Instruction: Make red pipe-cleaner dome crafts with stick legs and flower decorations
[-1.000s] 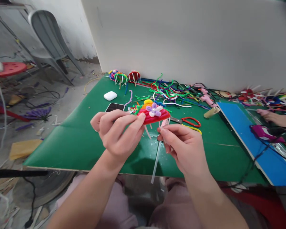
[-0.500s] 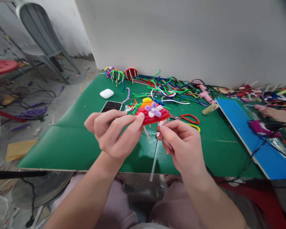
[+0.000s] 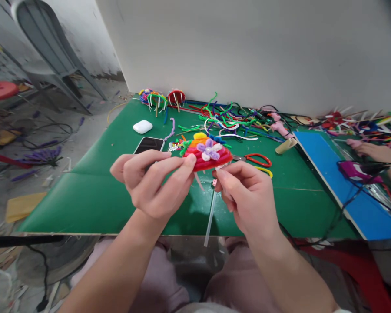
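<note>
My left hand [image 3: 159, 184] pinches the left side of a red pipe-cleaner cap [image 3: 211, 163], a domed piece trimmed with a purple-and-white flower and yellow, orange, green and blue bits. Just under the cap's right edge, my right hand [image 3: 244, 184] has thumb and fingers pinched together. What they grip is mostly hidden; a small whitish bit shows at the fingertips. A pale pink strand [image 3: 199, 181] hangs below the cap. Beneath the hands, a translucent stick [image 3: 210, 221] reaches past the table's front edge.
Behind the hands on the green table [image 3: 94, 195] are scissors [image 3: 257, 161], a phone [image 3: 149, 144], a white case [image 3: 142, 127] and a pipe-cleaner heap [image 3: 228, 119]. Finished-looking caps [image 3: 176, 99] stand at the back. A blue board [image 3: 342, 182] and another person's hand [image 3: 371, 152] are to the right.
The view has shifted slightly. Both hands keep their grips; my right fingertips sit a little closer to the underside of the cap.
</note>
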